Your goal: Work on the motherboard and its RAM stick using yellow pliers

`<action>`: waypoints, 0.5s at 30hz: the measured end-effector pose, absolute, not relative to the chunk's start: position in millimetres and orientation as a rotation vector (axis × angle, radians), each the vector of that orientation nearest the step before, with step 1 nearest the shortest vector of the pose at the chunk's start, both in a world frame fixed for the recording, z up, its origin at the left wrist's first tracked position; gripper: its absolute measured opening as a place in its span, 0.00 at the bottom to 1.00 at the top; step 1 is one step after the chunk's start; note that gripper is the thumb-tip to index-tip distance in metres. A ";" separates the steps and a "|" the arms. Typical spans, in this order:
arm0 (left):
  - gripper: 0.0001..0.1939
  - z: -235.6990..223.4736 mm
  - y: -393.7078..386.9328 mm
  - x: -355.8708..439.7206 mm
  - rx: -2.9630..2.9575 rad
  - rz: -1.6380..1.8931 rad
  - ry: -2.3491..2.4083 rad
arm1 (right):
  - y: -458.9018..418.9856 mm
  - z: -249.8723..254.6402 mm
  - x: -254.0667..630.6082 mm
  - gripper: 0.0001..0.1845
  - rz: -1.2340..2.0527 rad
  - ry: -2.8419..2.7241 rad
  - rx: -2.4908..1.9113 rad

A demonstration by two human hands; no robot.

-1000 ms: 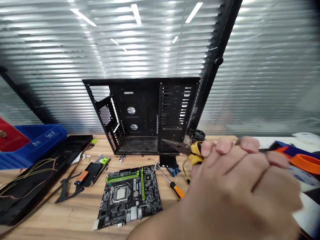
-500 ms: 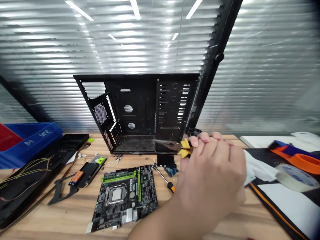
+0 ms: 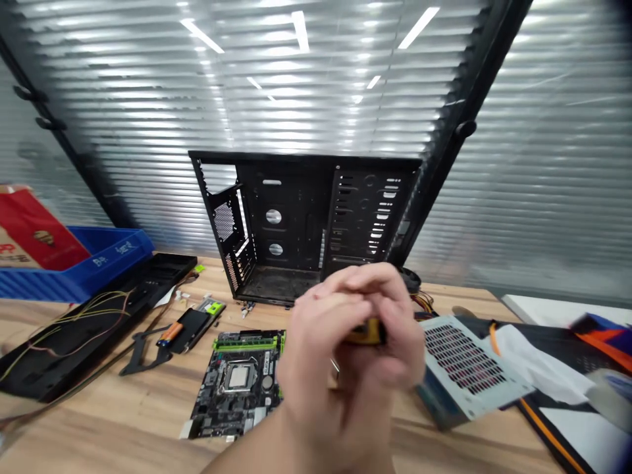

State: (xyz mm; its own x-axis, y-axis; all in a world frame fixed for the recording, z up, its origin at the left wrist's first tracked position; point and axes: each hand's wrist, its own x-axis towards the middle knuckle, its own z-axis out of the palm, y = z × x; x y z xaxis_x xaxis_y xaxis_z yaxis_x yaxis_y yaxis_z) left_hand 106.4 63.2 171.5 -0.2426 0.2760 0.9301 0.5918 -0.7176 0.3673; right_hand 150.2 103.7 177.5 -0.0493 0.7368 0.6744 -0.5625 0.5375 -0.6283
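Observation:
My left hand (image 3: 313, 349) and my right hand (image 3: 402, 329) are clasped together in the middle of the view, closed round a pair of pliers. Only a bit of the yellow handle of the pliers (image 3: 368, 332) shows between the fingers; the jaws are hidden. To the left of my hands a motherboard (image 3: 249, 365) with green memory slots lies flat on the wooden table (image 3: 128, 434), its right part covered by my left hand. Behind them stands a black computer case (image 3: 303, 197), open toward me.
At right lies a power supply (image 3: 464, 368) with a grille, beside white tissue (image 3: 530, 365) and a roll of tape (image 3: 612, 395). On the left are a blue bin (image 3: 118, 260), a black panel (image 3: 89, 329) with loose wires (image 3: 81, 322), and a black bracket (image 3: 143, 352).
My view has turned left. The clasped hands have moved left and turned, so the plier jaws no longer show. The power supply has come into sight; the screwdriver is now hidden.

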 end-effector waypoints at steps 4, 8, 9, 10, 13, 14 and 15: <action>0.09 159.9 66.1 82.8 -1.529 -2.314 -1.228 | 103.7 178.9 126.2 0.09 1.163 -1.126 -0.210; 0.09 162.7 72.2 67.3 -1.490 -2.467 -1.457 | 109.1 175.5 108.5 0.15 1.065 -1.107 -0.421; 0.09 163.6 73.1 64.7 -1.515 -2.502 -1.482 | 111.9 174.3 106.6 0.18 1.063 -1.104 -0.459; 0.10 163.9 74.0 62.6 -1.547 -2.538 -1.496 | 115.0 173.2 105.6 0.20 1.069 -1.095 -0.492; 0.12 161.4 76.6 58.2 -1.671 -2.636 -1.521 | 125.1 170.2 105.7 0.26 1.144 -1.066 -0.545; 0.13 160.1 77.9 56.7 -1.715 -2.657 -1.548 | 128.1 169.4 106.1 0.27 1.188 -1.057 -0.545; 0.12 159.0 79.3 55.1 -1.755 -2.679 -1.585 | 130.7 168.6 106.6 0.27 1.241 -1.044 -0.537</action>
